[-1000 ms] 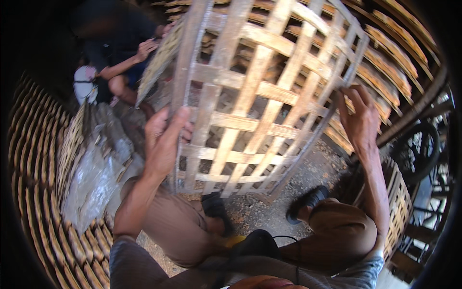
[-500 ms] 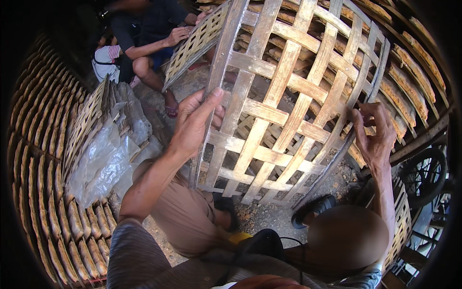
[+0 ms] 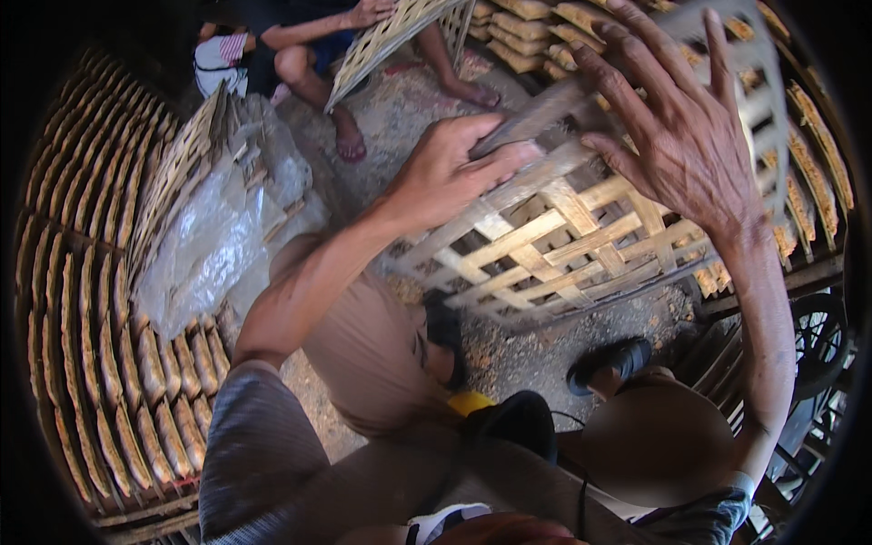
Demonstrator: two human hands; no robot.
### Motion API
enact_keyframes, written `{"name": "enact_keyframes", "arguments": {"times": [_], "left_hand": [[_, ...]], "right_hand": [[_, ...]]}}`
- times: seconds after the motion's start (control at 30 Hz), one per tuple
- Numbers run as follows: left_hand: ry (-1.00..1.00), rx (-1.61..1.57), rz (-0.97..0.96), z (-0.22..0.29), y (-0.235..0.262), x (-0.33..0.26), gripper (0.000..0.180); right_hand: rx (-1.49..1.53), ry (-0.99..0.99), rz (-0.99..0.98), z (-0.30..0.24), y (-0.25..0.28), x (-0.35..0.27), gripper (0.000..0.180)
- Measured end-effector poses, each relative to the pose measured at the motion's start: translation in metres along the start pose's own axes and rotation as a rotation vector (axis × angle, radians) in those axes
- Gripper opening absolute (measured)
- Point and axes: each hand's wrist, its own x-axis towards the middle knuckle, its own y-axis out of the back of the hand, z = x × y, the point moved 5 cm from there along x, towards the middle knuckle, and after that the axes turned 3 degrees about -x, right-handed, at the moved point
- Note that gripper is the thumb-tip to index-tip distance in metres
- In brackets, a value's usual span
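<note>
I hold a woven bamboo lattice tray (image 3: 563, 245) up in front of me, tilted with its far side raised. My left hand (image 3: 450, 173) is closed around a slat at the tray's left edge. My right hand (image 3: 677, 127) lies against the tray's upper right part with its back to me and its fingers spread wide, not curled round a slat. The tray's top is blurred and partly hidden behind both hands. My knees and dark sandals (image 3: 609, 359) show below it on the gravel ground.
Long racks of brown flat pieces (image 3: 109, 363) curve along the left, with a crumpled plastic sheet (image 3: 209, 245) beside them. Another person (image 3: 300, 64) sits at the top holding a second lattice tray (image 3: 391, 36). More loaded racks (image 3: 808, 173) and a wheel (image 3: 817, 336) stand at the right.
The tray has swung from nearly upright to a flatter tilt and come closer to me. My right hand has gone from gripping its right edge to lying spread on it.
</note>
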Motion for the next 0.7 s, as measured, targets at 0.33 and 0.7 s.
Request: {"name": "enact_keyframes", "arguments": {"times": [0.33,0.7], "left_hand": [[-0.354,0.206,0.147,0.005,0.035,0.019,0.020],[-0.377,0.308,0.949,-0.001,0.134,-0.010,0.042]], "right_hand": [[0.384,-0.165,-0.281,-0.001,-0.022,-0.055,0.058],[0.637,-0.884,-0.308,0.053,-0.065,-0.171,0.058]]}}
